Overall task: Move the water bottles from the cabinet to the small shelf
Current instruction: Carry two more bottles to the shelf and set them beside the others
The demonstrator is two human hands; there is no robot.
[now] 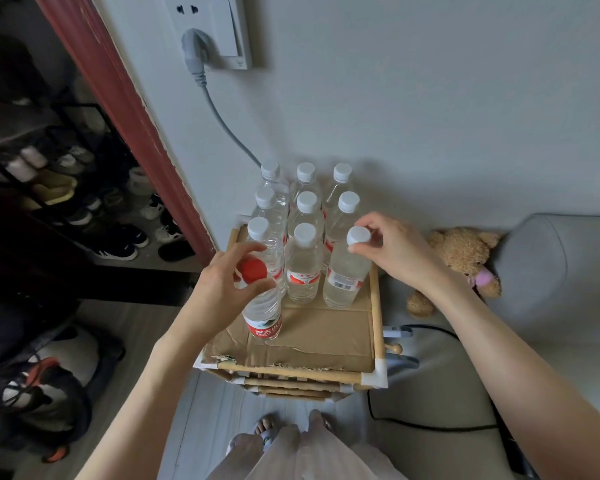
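While eight clear plastic white-capped water bottles [305,233] stood upright in rows toward the 12 o'clock end of the small wooden shelf [377,317] lined with brown cardboard [326,332], the left hand [222,289] curled its fingers round the neck of a clear red-capped water bottle [262,315] at the shelf's 9 o'clock side. At 3 o'clock, the right hand [399,252] pinched the cap of a ninth white-capped bottle [345,275] between thumb and fingertips. A tan teddy bear [465,258] lay on the grey sofa [551,271] beyond.
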